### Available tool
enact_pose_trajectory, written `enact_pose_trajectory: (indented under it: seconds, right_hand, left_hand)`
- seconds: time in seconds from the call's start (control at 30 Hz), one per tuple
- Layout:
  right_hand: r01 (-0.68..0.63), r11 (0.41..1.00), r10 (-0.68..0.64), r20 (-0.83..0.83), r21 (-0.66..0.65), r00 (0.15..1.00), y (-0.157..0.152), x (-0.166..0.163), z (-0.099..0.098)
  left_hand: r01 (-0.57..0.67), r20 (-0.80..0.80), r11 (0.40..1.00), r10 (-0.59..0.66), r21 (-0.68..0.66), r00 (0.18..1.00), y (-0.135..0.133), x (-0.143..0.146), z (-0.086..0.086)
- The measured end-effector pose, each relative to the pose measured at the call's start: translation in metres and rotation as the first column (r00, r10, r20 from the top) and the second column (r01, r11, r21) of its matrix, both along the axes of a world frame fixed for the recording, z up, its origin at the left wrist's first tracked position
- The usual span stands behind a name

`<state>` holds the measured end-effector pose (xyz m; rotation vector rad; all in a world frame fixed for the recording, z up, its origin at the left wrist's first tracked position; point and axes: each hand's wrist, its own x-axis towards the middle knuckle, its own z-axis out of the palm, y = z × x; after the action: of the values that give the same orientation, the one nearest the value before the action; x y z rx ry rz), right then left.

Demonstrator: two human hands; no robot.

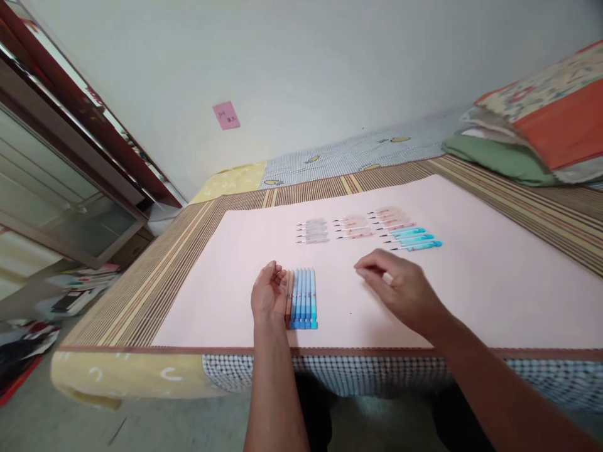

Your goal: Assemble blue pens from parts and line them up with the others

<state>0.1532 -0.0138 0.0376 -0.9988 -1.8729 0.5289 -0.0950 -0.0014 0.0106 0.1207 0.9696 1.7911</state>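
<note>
A tight row of blue pen barrels [304,299] lies on the pink sheet [494,282] near its front edge. My left hand [268,294] stands on edge against the row's left side, fingers curled, holding nothing that I can see. My right hand [400,289] hovers to the right of the row, fingers bent together with nothing visible in them. Farther back lie groups of small parts: clear ones [313,231], pink ones [353,227], more pink ones [391,218] and blue ones [417,240].
The pink sheet covers a striped bamboo mat [155,270] on a bed. Folded bedding and a pillow [541,119] sit at the back right. A pink note [226,115] sticks to the wall. A glass-fronted cabinet [61,176] and clutter stand at the left.
</note>
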Motion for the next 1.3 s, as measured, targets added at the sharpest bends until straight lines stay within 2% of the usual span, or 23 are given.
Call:
enact_pose_trajectory:
  seconds: [0.07, 0.13, 0.27, 0.37, 0.47, 0.57, 0.63, 0.7, 0.8, 0.97, 1.17, 1.3]
  right_hand:
    - [-0.120, 0.982, 0.136, 0.103, -0.145, 0.985, 0.003, -0.004, -0.010]
    - [-0.158, 0.961, 0.198, 0.171, -0.226, 0.965, 0.006, -0.010, -0.022]
    - [-0.170, 0.945, 0.254, 0.299, -0.278, 0.920, 0.007, -0.024, -0.044]
    - [-0.157, 0.944, 0.251, 0.324, -0.289, 0.912, 0.011, -0.026, -0.055]
    - [-0.075, 0.967, 0.146, 0.293, -0.242, 0.945, 0.026, -0.009, -0.060]
    - [0.171, 0.979, -0.135, 0.275, -0.110, 0.952, 0.053, 0.030, -0.066]
    - [0.385, 0.923, -0.370, 0.307, 0.014, 0.877, 0.071, 0.062, -0.073]
    - [0.508, 0.857, -0.499, 0.384, 0.085, 0.777, 0.085, 0.090, -0.081]
    - [0.528, 0.842, -0.512, 0.477, 0.112, 0.714, 0.095, 0.112, -0.090]
    - [0.486, 0.867, -0.458, 0.561, 0.110, 0.690, 0.096, 0.105, -0.089]
    - [0.558, 0.827, -0.518, 0.473, 0.063, 0.713, 0.087, 0.112, -0.076]
    - [0.608, 0.791, -0.585, 0.380, 0.070, 0.717, 0.085, 0.124, -0.076]
  left_hand:
    - [0.020, 0.009, 0.999, -0.020, 0.031, 1.000, 0.002, 0.004, 0.000]
    - [0.041, 0.018, 0.997, -0.042, 0.059, 0.999, 0.005, 0.011, 0.000]
    - [0.107, 0.050, 0.987, -0.114, 0.122, 0.992, 0.014, 0.029, -0.001]
    - [0.168, 0.065, 0.973, -0.180, 0.156, 0.982, 0.022, 0.045, -0.003]
    - [0.193, 0.090, 0.967, -0.209, 0.165, 0.974, 0.029, 0.061, -0.008]
    - [0.208, 0.117, 0.965, -0.228, 0.162, 0.967, 0.035, 0.075, -0.012]
    - [0.224, 0.120, 0.962, -0.243, 0.154, 0.963, 0.038, 0.083, -0.015]
    - [0.240, 0.121, 0.960, -0.257, 0.143, 0.959, 0.040, 0.089, -0.017]
    - [0.251, 0.125, 0.960, -0.266, 0.128, 0.956, 0.041, 0.095, -0.020]
    - [0.254, 0.124, 0.961, -0.267, 0.112, 0.956, 0.042, 0.096, -0.023]
    - [0.264, 0.150, 0.960, -0.275, 0.090, 0.950, 0.041, 0.094, -0.020]
    - [0.277, 0.145, 0.958, -0.285, 0.075, 0.947, 0.040, 0.095, -0.017]
